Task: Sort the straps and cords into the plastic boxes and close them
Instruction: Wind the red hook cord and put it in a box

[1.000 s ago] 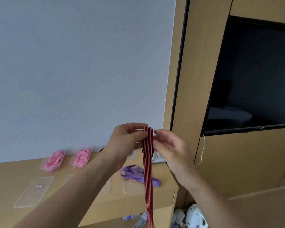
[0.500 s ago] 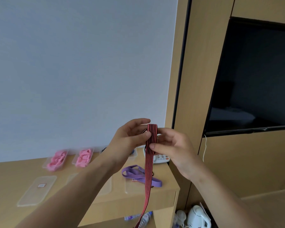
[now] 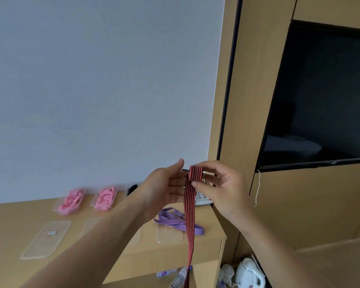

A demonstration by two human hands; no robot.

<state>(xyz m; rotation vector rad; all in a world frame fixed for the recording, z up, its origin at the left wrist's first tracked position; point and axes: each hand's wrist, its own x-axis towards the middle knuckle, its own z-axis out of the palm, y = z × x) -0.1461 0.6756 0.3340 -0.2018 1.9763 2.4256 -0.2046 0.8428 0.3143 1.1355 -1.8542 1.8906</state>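
— Since half a second ago the striped strap (image 3: 190,206) has gained a fuller roll at its top; more turns sit between the hands, and less length hangs down.

— Who holds what?

— Just below the middle of the frame, the right hand (image 3: 220,189) pinches the roll with curled fingers. The left hand (image 3: 164,187) is beside it, palm turned in, thumb up, fingers fairly straight against the strap; I can't tell whether it grips.

— So which step is this?

— Rolling the strap up, I'd judge. The tail runs down past the desk (image 3: 112,252) edge to the bottom of the frame, so more winding is needed before the bundle will fit a box.

— And the boxes?

— At lower left two clear boxes (image 3: 70,201) hold pink straps, open. A third box with something black (image 3: 132,189) is half hidden behind the left wrist. Lids (image 3: 46,239) lie flat nearer the desk's front edge.

— Anything else around?

— A purple strap (image 3: 175,222) lies loose on the desk under the hands, unsorted, partly over a lid. A white remote (image 3: 202,198) peeks out behind the hands; a dark TV (image 3: 320,100) fills the right, a kettle (image 3: 248,273) and bottles (image 3: 178,278) sit below.

— Obstacles?

— Mainly the purple strap lying on that lid.
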